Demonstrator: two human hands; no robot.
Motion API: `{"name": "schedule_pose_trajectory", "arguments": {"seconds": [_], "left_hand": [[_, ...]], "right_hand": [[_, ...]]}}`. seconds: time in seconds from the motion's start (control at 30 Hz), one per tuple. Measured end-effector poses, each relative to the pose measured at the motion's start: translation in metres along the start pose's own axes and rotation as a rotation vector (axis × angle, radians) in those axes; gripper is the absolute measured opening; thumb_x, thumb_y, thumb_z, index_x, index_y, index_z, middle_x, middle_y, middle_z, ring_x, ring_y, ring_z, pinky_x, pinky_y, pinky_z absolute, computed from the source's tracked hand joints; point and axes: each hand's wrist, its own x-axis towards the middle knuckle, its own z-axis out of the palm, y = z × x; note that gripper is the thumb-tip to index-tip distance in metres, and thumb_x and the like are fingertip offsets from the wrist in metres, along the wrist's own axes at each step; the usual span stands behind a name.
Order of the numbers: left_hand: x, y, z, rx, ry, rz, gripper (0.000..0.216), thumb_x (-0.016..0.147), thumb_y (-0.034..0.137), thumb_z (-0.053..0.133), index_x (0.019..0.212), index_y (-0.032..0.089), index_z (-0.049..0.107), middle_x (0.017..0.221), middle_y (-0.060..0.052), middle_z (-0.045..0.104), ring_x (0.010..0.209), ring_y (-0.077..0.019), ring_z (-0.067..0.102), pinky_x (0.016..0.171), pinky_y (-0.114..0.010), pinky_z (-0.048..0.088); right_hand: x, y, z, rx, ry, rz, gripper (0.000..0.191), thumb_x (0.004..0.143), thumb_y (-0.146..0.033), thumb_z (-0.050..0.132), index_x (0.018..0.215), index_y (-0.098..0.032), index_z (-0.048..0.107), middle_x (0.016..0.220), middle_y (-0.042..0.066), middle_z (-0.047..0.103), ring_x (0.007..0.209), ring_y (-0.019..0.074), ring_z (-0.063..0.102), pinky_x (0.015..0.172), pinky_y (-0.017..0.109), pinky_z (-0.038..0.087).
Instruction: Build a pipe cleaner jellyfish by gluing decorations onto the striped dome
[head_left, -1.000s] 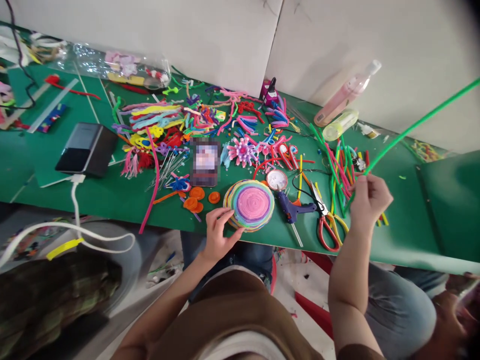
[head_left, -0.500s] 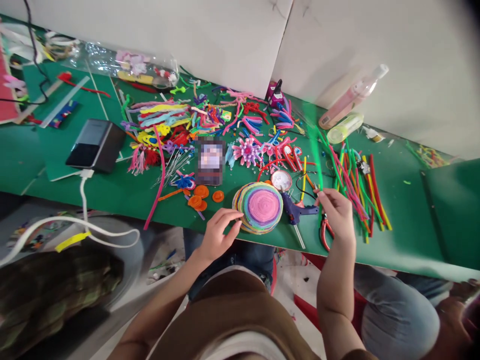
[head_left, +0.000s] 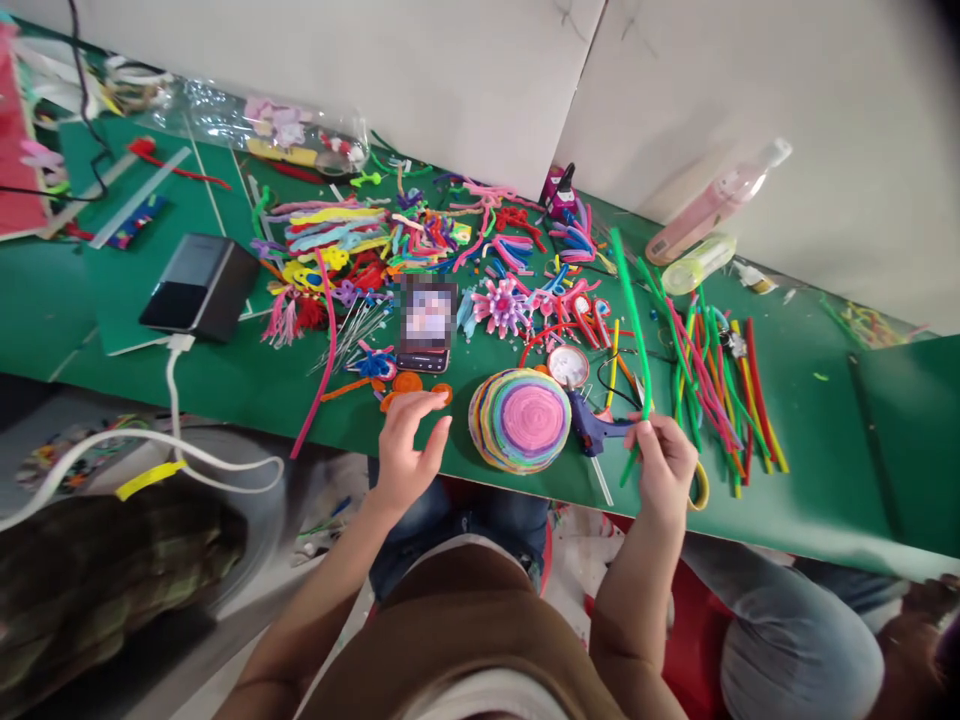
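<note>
Between finger and thumb my right hand (head_left: 661,458) pinches a green pipe cleaner (head_left: 631,310), which stands up and leans slightly left. My left hand (head_left: 411,445) hovers at the table's front edge with thumb and fingers apart, holding nothing. Just beyond its fingertips are orange coiled discs (head_left: 409,384), partly covered by the hand. A round, coiled piece in rainbow rings with a pink centre (head_left: 531,415) lies between my hands. Beside it rests a dark blue glue gun (head_left: 592,428) with a clear glue stick, its handle end close to my right hand.
Several loose pipe cleaners (head_left: 712,385) lie to the right, below two bottles (head_left: 716,205). A phone (head_left: 424,362) and a pink pipe-cleaner flower (head_left: 501,306) are mid-table. Leftward stands a dark box-shaped device (head_left: 201,290) with a white cable (head_left: 174,390). Another person's jeans-clad leg (head_left: 795,620) is at right.
My left hand has moved left, away from the rainbow coiled piece toward the orange discs. My right hand has lowered slightly, and the green pipe cleaner, blurred before, now shows clearly.
</note>
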Motion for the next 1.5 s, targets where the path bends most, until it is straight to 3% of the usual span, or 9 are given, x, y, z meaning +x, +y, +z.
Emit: {"name": "schedule_pose_trajectory", "arguments": {"seconds": [0.1, 0.27, 0.37, 0.63, 0.93, 1.1, 1.2, 1.4, 1.5], "left_hand": [[-0.001, 0.002, -0.001, -0.028, 0.041, -0.029, 0.04, 0.084, 0.019, 0.064, 0.123, 0.023, 0.055, 0.114, -0.009, 0.061, 0.107, -0.0231, 0.059, 0.082, -0.035, 0.054], [0.011, 0.015, -0.017, -0.425, -0.021, -0.159, 0.067, 0.087, 0.043, 0.06, 0.146, 0.035, 0.029, 0.134, -0.013, 0.051, 0.084, -0.0163, 0.066, 0.053, -0.023, 0.05], [0.02, 0.027, -0.035, -0.732, -0.24, -0.21, 0.047, 0.091, 0.051, 0.049, 0.134, 0.033, 0.05, 0.112, -0.01, 0.066, 0.066, -0.0137, 0.064, 0.042, -0.021, 0.044], [0.03, 0.043, -0.055, -0.895, -0.878, -0.613, 0.037, 0.082, 0.048, 0.064, 0.104, 0.018, 0.071, 0.068, -0.004, 0.066, 0.048, -0.0111, 0.057, 0.042, -0.02, 0.044], [0.034, 0.056, -0.033, -0.908, -0.938, -0.766, 0.032, 0.069, 0.034, 0.076, 0.095, 0.017, 0.073, 0.064, -0.001, 0.063, 0.052, -0.0097, 0.054, 0.048, -0.019, 0.044], [0.031, 0.053, -0.025, -0.912, -0.963, -0.727, 0.027, 0.08, 0.042, 0.067, 0.089, 0.017, 0.073, 0.065, -0.001, 0.059, 0.054, -0.0094, 0.05, 0.05, -0.02, 0.042], [0.029, 0.05, -0.025, -0.91, -0.954, -0.694, 0.03, 0.083, 0.045, 0.063, 0.086, 0.017, 0.073, 0.068, -0.001, 0.058, 0.057, -0.0099, 0.05, 0.052, -0.021, 0.04], [0.021, 0.046, -0.028, -1.19, -0.963, -0.73, 0.034, 0.078, 0.05, 0.068, 0.074, 0.016, 0.065, 0.062, -0.002, 0.057, 0.051, -0.0119, 0.054, 0.048, -0.025, 0.042], [0.017, 0.048, -0.025, -1.411, -0.838, -0.777, 0.039, 0.07, 0.054, 0.074, 0.067, 0.018, 0.061, 0.052, 0.002, 0.052, 0.034, -0.008, 0.045, 0.035, -0.022, 0.036]], "right_hand": [[-0.01, -0.005, -0.003, 0.035, -0.122, -0.046, 0.018, 0.088, -0.036, 0.058, 0.082, -0.021, 0.067, 0.05, -0.004, 0.052, 0.045, 0.0108, 0.047, 0.046, 0.024, 0.038], [-0.009, -0.038, -0.011, -0.047, -0.587, -0.256, 0.02, 0.089, -0.03, 0.056, 0.077, -0.021, 0.069, 0.057, 0.001, 0.06, 0.049, 0.0131, 0.051, 0.047, 0.027, 0.04], [-0.007, -0.051, -0.013, -0.116, -0.694, -0.353, 0.017, 0.09, -0.025, 0.055, 0.082, -0.02, 0.069, 0.055, 0.0, 0.058, 0.052, 0.0131, 0.05, 0.05, 0.026, 0.041], [-0.005, -0.049, -0.014, -0.415, -0.615, -0.306, 0.016, 0.093, -0.025, 0.051, 0.097, -0.022, 0.067, 0.082, 0.004, 0.067, 0.074, 0.0167, 0.064, 0.066, 0.029, 0.049], [-0.001, -0.081, 0.016, -0.627, -0.361, -0.701, 0.046, 0.088, -0.029, 0.061, 0.132, -0.028, 0.047, 0.117, 0.009, 0.065, 0.107, 0.0263, 0.06, 0.093, 0.048, 0.044], [0.001, -0.1, 0.041, -0.707, -0.384, -0.888, 0.045, 0.084, -0.037, 0.067, 0.126, -0.039, 0.051, 0.127, 0.003, 0.06, 0.127, 0.0309, 0.048, 0.112, 0.065, 0.018], [0.004, -0.102, 0.052, -0.692, -0.38, -0.932, 0.043, 0.086, -0.031, 0.064, 0.126, -0.041, 0.051, 0.127, 0.002, 0.06, 0.13, 0.0314, 0.044, 0.109, 0.069, 0.018], [0.014, -0.102, 0.063, -0.698, -0.533, -1.226, 0.027, 0.093, -0.017, 0.05, 0.113, -0.031, 0.062, 0.086, -0.002, 0.069, 0.082, 0.0147, 0.061, 0.084, 0.036, 0.048], [0.013, -0.101, 0.064, -0.67, -0.463, -1.278, 0.025, 0.093, -0.019, 0.051, 0.113, -0.027, 0.064, 0.071, -0.003, 0.064, 0.061, 0.0118, 0.052, 0.055, 0.026, 0.04]]}}
